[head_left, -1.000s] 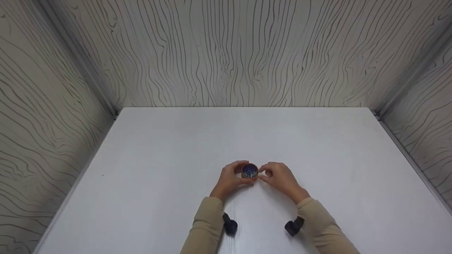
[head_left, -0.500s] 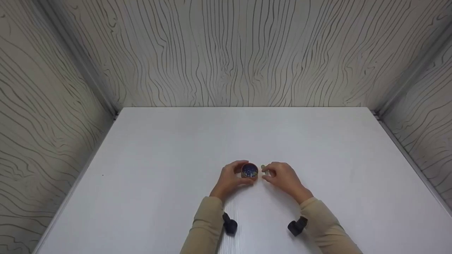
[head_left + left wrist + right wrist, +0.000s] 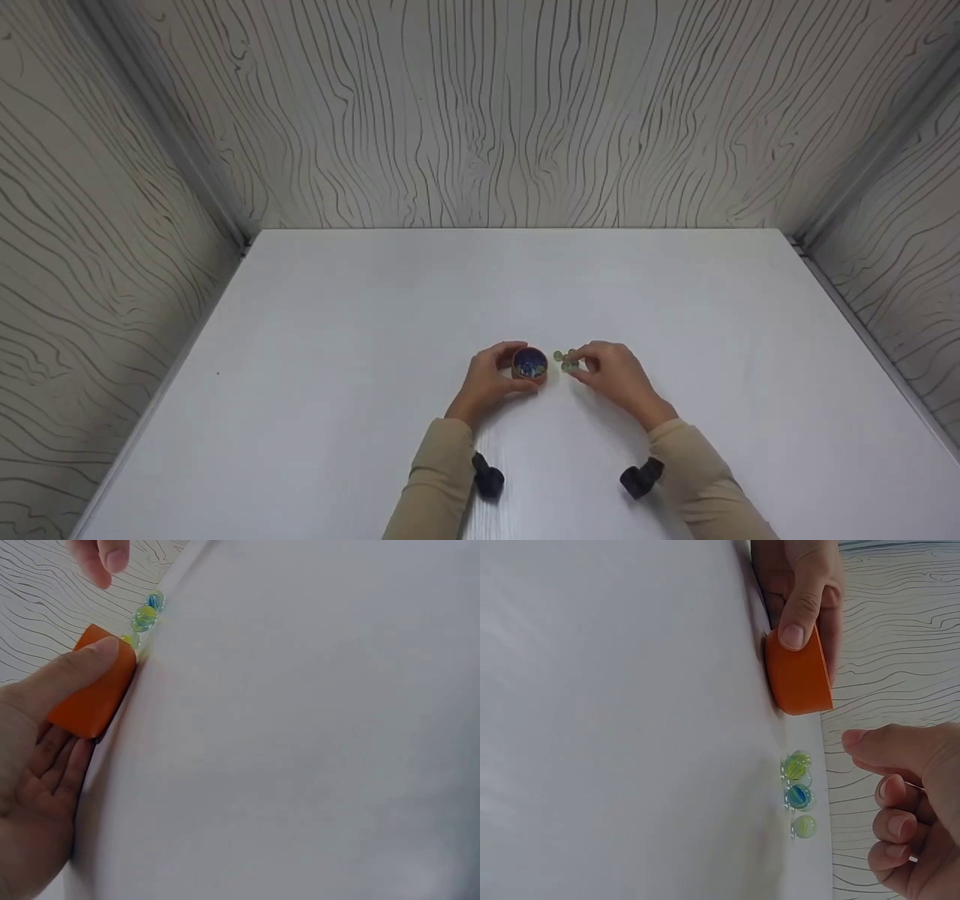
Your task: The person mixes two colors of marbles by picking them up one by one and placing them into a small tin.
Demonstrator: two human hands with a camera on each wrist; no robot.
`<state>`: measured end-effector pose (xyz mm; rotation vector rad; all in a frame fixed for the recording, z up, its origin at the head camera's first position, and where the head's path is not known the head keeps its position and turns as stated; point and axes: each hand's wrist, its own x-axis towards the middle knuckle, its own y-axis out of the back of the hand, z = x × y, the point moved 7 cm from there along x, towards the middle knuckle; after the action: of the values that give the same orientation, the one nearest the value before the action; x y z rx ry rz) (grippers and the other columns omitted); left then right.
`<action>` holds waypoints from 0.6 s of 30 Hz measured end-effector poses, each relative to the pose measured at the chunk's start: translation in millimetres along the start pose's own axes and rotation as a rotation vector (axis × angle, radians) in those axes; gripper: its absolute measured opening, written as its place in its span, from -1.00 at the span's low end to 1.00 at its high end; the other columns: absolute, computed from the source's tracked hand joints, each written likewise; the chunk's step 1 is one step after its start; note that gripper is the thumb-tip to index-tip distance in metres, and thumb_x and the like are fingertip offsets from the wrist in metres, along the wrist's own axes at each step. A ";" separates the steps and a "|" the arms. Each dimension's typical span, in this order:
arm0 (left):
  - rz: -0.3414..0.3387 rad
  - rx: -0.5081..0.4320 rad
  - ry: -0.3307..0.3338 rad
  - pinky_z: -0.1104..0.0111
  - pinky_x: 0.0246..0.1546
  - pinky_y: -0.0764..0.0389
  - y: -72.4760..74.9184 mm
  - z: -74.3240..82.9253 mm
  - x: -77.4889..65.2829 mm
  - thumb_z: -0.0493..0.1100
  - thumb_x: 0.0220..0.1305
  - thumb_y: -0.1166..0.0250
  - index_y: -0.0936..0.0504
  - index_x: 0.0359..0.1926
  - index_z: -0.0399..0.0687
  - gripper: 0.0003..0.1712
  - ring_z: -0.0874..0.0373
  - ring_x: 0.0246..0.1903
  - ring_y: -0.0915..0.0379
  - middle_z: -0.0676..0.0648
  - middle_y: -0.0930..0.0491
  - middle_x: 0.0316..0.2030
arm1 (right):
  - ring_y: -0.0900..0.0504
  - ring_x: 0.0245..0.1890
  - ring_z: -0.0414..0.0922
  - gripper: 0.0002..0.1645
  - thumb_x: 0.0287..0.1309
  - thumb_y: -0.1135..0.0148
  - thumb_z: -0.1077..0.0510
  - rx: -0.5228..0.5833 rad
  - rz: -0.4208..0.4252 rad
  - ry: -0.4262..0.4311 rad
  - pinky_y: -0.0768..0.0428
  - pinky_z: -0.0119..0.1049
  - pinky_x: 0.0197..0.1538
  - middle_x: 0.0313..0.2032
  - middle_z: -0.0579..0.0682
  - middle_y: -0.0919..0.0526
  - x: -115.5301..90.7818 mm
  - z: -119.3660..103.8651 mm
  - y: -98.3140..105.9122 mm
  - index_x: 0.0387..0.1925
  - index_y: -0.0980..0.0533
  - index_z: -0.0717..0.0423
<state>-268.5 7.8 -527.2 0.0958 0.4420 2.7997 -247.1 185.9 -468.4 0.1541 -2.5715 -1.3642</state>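
- Right hand (image 3: pixel 619 379): thumb and index reach left with a gap between them in the head view; the other fingers are loosely curled. Head view overlaps the fingertips with the marbles (image 3: pixel 799 796); right wrist view has them apart.
- Marbles: small loose cluster on the table (image 3: pixel 375 300), between the cup (image 3: pixel 799 682) and the right hand. Clear glass, green-yellow and blue swirls. They overlap each other, so we can't get a firm count.
- Cup: orange outside, upright on the table, left of the marbles, near side of centre.
- Cup contents: head view gives us a dark blue interior with pale and greenish bits (image 3: pixel 530 368) toward the near side. Too small to make out; wrist views show outer wall only.
- Left hand (image 3: pixel 484 384): pinching the cup from the left, thumb on the near wall, fingers round the far wall. In the left wrist view the cup hides some of those fingers.
- Right hand in the left wrist view: only a couple of fingertips at the top edge, rest cut off.
- Tan sleeves (image 3: pixel 442 457): cut off at the near edge, dark wrist units (image 3: pixel 489 481) beside them.
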 end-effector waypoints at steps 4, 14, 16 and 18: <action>-0.003 -0.004 0.003 0.20 0.30 -0.50 -0.7 0.5 -0.3 -0.24 -0.14 -0.56 -0.50 0.20 -0.18 -0.22 -0.01 0.17 -0.54 -0.16 -0.61 0.12 | -0.27 -0.54 -0.28 -0.83 -0.02 -0.41 0.26 -0.006 -0.006 -0.017 -0.21 -0.50 -0.48 -0.60 -0.10 -0.47 0.3 3.6 1.2 -0.29 -0.70 0.13; -0.003 -0.041 -0.004 0.18 0.32 -0.49 -1.1 -1.1 1.3 -0.29 -0.15 -0.55 -0.50 0.18 -0.22 -0.23 -0.06 0.18 -0.53 -0.21 -0.60 0.12 | -0.27 -0.56 -0.27 -0.83 0.00 -0.40 0.26 -0.002 0.003 -0.039 -0.22 -0.49 -0.49 -0.62 -0.08 -0.46 0.3 11.8 4.6 -0.28 -0.69 0.17; -0.004 -0.036 -0.007 0.19 0.31 -0.49 -0.8 -0.8 1.1 -0.28 -0.14 -0.55 -0.50 0.19 -0.21 -0.23 -0.06 0.18 -0.53 -0.21 -0.60 0.12 | -0.26 -0.57 -0.27 -0.83 -0.01 -0.40 0.27 -0.006 0.012 -0.037 -0.22 -0.49 -0.49 -0.63 -0.08 -0.45 0.6 13.6 5.3 -0.29 -0.69 0.18; -0.005 -0.029 0.003 0.21 0.31 -0.50 -0.6 -1.4 1.1 -0.27 -0.14 -0.56 -0.50 0.19 -0.19 -0.22 -0.04 0.18 -0.53 -0.19 -0.60 0.12 | -0.25 -0.58 -0.28 -0.84 -0.01 -0.41 0.27 -0.007 0.014 -0.039 -0.21 -0.50 -0.49 -0.64 -0.08 -0.44 1.2 15.7 5.2 -0.30 -0.69 0.17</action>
<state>-269.5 8.3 -528.7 0.0845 0.4015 2.8002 -252.1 201.2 -472.4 0.1090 -2.5944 -1.3841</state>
